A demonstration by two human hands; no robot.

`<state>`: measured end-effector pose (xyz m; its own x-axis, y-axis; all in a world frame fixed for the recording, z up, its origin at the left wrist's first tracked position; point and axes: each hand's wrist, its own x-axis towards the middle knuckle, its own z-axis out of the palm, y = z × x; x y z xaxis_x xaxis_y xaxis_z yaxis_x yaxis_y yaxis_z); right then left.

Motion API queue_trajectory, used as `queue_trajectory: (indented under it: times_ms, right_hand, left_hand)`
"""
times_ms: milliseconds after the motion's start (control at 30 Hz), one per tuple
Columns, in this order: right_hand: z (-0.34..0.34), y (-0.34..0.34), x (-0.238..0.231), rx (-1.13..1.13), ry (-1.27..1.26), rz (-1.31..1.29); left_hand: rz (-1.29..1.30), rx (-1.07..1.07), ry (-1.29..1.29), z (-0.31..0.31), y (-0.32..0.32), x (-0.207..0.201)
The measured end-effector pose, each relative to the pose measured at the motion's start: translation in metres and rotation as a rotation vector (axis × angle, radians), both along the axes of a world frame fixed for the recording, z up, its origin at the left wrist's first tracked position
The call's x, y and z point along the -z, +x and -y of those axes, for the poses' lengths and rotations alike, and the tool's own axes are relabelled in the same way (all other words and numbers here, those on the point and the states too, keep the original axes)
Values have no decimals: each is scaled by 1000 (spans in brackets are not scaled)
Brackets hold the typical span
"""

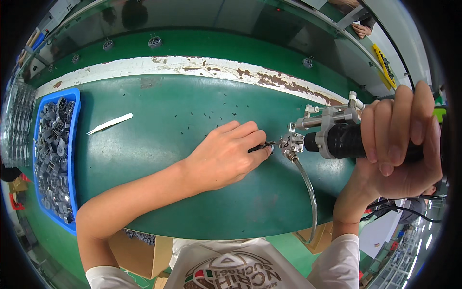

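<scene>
Pinches dark part in nearly closed left hand, wraps right hand round black tool, could lose part from tool tilt.

Left head-worn fisheye: looks down from close above green bench, wearer's shirt at lower edge.

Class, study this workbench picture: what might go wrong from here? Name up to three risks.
The left hand has its fingertips right by the tool's metal head, so a slip might pinch or jab them. Tiny black pieces lie loose near that hand; a brush could scatter them. The clear hose hangs past the table's near edge and might snag.
</scene>
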<state>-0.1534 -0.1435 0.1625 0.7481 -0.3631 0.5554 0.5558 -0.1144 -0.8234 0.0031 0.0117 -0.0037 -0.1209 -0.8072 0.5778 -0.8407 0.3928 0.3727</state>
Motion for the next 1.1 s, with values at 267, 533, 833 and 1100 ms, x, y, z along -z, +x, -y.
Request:
queue_trajectory:
  times_ms: [267,533,833,1100]
  right_hand:
    - [10,-28,-17,-60,-20,-6]
    - [4,-47,-19,124,-149,59]
    - [-17,-11,-14,35,-38,59]
    - [-15,-23,-18,52,-20,78]
  left_hand:
    - [-40,-14,-42,2,1,-2]
    - [-198,-46,102,2,3,-5]
    - [-142,-47,-12,5,2,-3]
    - [-81,-40,6,3,2,-7]
